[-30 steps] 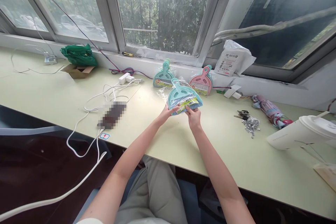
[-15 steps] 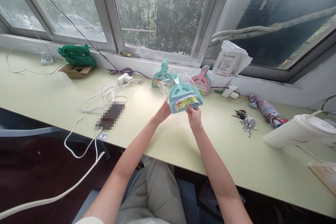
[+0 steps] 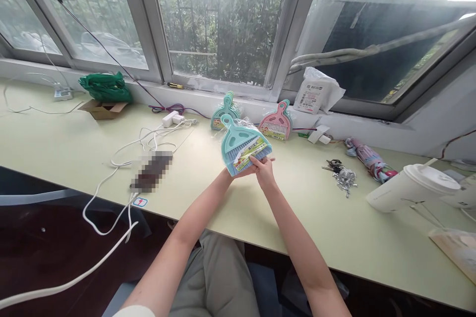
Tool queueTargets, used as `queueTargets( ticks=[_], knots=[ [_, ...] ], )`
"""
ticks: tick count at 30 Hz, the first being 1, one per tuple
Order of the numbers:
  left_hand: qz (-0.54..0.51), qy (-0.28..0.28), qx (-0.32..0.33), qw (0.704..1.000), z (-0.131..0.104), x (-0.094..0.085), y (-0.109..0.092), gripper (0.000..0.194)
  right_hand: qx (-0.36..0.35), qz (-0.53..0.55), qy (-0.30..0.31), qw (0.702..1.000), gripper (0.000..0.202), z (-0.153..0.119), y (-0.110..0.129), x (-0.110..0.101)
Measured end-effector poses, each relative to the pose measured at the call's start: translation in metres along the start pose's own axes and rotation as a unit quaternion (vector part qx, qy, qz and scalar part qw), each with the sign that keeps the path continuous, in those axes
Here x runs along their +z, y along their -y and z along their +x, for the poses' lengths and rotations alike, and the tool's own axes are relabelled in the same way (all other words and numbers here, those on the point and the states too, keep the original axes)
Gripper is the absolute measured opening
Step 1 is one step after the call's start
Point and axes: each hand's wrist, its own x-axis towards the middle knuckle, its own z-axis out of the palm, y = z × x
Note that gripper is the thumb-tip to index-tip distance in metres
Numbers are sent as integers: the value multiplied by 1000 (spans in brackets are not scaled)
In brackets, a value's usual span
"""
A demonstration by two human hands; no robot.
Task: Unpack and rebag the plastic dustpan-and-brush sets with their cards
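- Gripping the lower right edge of a teal dustpan-and-brush set [image 3: 240, 136] with the right hand [image 3: 265, 171], thumb pressed over a printed label [image 3: 248, 153] on the front, other fingers curled out of sight behind.
- Reaching beneath the lower edge of the same set with the left hand [image 3: 245, 173], mostly hidden by the pan and the right hand; impossible to tell how far open or closed.
- Holding the set up above the desk [image 3: 308, 188] near the middle of the frame, handle tilted toward the upper left, blue bristles facing the camera.
- Seeing green sets [image 3: 225, 109] just behind, partly covered by the held one, and a pink set [image 3: 275, 123] a little to the right.
- Finding keys [image 3: 344, 177], a rolled patterned bundle [image 3: 372, 161] and a tilted white cup [image 3: 409, 189] at the right of the frame, with a white package [image 3: 315, 93] on the sill.
- Noting a green bag [image 3: 106, 87] on an open cardboard box [image 3: 102, 110] at the left, white cables [image 3: 97, 203] and a pixelated dark object [image 3: 151, 172] nearer.
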Motion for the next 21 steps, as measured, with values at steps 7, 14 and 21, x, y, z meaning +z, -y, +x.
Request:
queueTargets(
  ticks=[7, 14, 21],
  knots=[
    [-79, -178, 45, 980, -6, -11, 1, 67, -36, 38, -64, 997, 42, 10, -11, -14],
    [-100, -206, 63, 971, -11, 11, 4, 73, -63, 46, -136, 988, 40, 18, -20, -24],
    [19, -256, 33, 966, -14, 13, 21, 52, -51, 87, -183, 978, 41, 22, -16, -32]
  ],
)
